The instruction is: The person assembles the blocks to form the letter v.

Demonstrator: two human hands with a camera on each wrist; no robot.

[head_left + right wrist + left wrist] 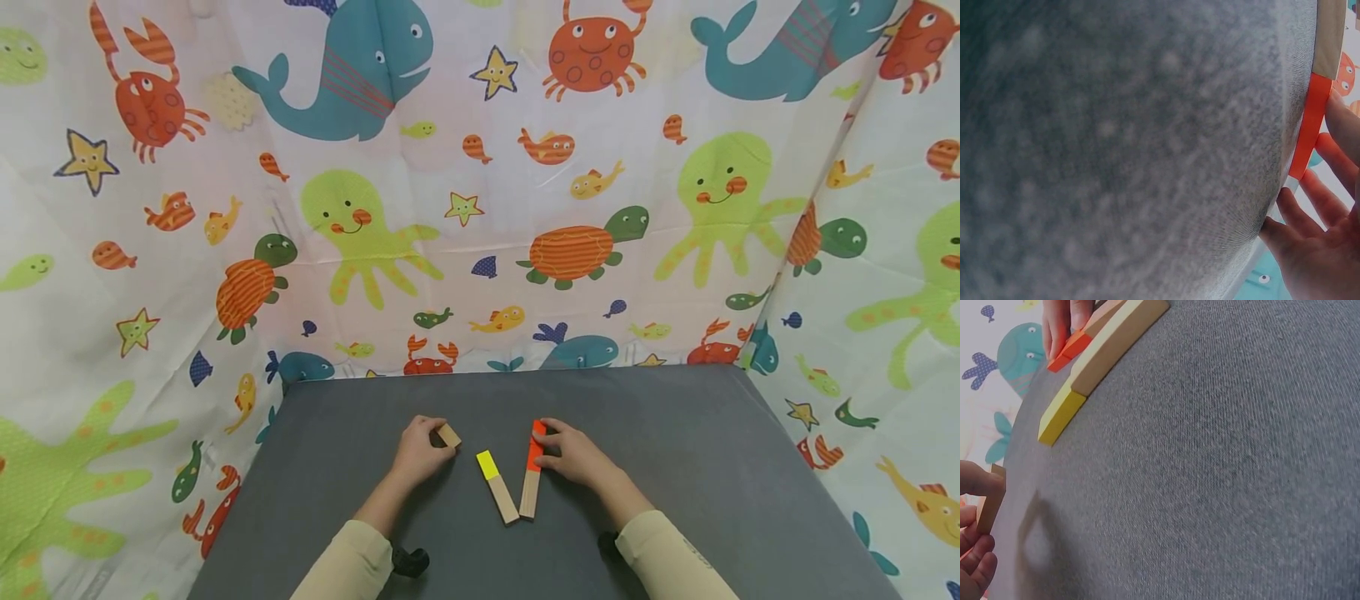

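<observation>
My left hand (420,452) pinches a small plain wooden block (449,436) between thumb and fingers. In the left wrist view that wooden block (990,506) stands clear of the cloth at the left edge. To its right, a yellow block (487,464) lies end to end with a plain wooden block (503,500). Beside them, an orange block (534,457) meets another wooden block (529,497), and the two rows form a V. My right hand (577,454) holds the orange block, its thumb at the side and fingers near the far end (1300,169).
A dark grey cloth (637,417) covers the table. Behind it and at both sides hangs a white curtain (465,317) printed with sea animals. Black straps (410,562) show near the wrists.
</observation>
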